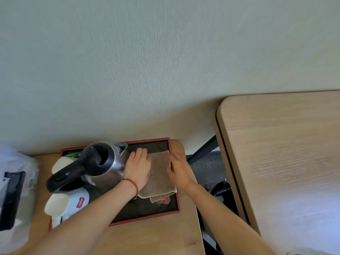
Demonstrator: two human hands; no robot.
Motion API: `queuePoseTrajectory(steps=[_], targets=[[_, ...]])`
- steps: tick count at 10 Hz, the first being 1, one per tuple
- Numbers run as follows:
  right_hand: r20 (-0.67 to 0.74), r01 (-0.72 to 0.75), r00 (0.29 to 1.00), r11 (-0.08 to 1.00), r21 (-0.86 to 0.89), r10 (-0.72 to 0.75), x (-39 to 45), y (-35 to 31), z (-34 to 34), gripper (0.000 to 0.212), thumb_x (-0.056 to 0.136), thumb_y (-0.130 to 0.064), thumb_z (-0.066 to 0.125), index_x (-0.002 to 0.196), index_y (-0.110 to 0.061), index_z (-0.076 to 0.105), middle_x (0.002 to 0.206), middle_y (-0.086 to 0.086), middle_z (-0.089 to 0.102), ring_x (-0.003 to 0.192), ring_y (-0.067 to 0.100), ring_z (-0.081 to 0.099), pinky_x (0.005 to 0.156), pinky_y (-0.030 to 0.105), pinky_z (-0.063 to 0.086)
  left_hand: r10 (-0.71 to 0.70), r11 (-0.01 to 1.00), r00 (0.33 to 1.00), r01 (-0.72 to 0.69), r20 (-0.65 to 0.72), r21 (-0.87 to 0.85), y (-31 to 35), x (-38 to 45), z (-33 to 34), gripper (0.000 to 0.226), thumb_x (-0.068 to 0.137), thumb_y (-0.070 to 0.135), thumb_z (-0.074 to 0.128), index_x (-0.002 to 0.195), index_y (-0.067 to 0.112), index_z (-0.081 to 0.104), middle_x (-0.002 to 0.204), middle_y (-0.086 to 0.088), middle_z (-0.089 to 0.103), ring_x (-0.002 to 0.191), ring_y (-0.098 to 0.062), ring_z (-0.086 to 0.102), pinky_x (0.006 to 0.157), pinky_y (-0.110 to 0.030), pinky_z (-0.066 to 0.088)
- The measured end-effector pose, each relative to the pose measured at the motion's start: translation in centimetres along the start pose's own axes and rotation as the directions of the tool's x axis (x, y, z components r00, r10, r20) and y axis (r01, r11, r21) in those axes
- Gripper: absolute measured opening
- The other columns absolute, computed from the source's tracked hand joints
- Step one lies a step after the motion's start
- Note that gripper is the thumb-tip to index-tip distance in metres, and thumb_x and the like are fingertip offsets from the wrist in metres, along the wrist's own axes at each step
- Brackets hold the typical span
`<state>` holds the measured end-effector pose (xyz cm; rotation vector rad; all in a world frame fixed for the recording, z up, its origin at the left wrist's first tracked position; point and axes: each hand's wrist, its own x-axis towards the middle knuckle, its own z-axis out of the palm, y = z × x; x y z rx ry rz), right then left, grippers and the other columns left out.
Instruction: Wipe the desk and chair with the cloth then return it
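Note:
A folded brown cloth [159, 173] lies on the right part of a black tray with a red rim [177, 199]. My left hand [138, 166] rests flat on the cloth's left side, fingers spread, a red string around the wrist. My right hand [179, 169] touches the cloth's right edge with its fingers curled over it. The tray stands on a small wooden side table [156, 236]. The light wooden desk [285, 153] fills the right of the view. No chair is in view.
A steel kettle with a black lid and handle [92, 166] stands on the tray just left of my left hand. White cups [60, 203] sit by it. A white plastic bag [14, 190] lies at the far left. A dark gap separates side table and desk.

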<state>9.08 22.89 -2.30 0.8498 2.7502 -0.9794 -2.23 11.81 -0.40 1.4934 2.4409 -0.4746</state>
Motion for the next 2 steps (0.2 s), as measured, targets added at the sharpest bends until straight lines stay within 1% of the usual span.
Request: queuePoseTrajectory(steps=[1, 2], targets=[[-0.064, -0.108, 0.991, 0.984, 0.141, 0.118, 0.3, -3.7, -4.7, 0.02, 0.089, -0.001, 0.05, 0.091, -0.008, 0.068, 0.091, 0.011, 0.069, 0.073, 0.014, 0.054, 0.066, 0.021, 0.039, -0.029, 0.959, 0.994, -0.003, -0.108, -0.284, -1.9, -0.8, -6.5, 0.024, 0.09, 0.03, 0.044, 0.103, 0.013, 0.055, 0.105, -0.008, 0.061, 0.096, -0.026, 0.056, 0.076, -0.036, 0.046], [-0.049, -0.117, 0.99, 0.973, 0.197, 0.129, 0.2, -8.5, -11.1, 0.026, 0.085, -0.002, 0.052, 0.066, -0.015, 0.064, 0.075, 0.009, 0.065, 0.067, 0.019, 0.054, 0.064, 0.025, 0.043, -0.095, 0.841, 0.988, 0.013, -0.124, -0.541, -4.2, -2.8, -14.5, 0.017, 0.088, 0.032, 0.049, 0.087, 0.018, 0.059, 0.087, -0.001, 0.067, 0.076, -0.021, 0.059, 0.064, -0.03, 0.045]])
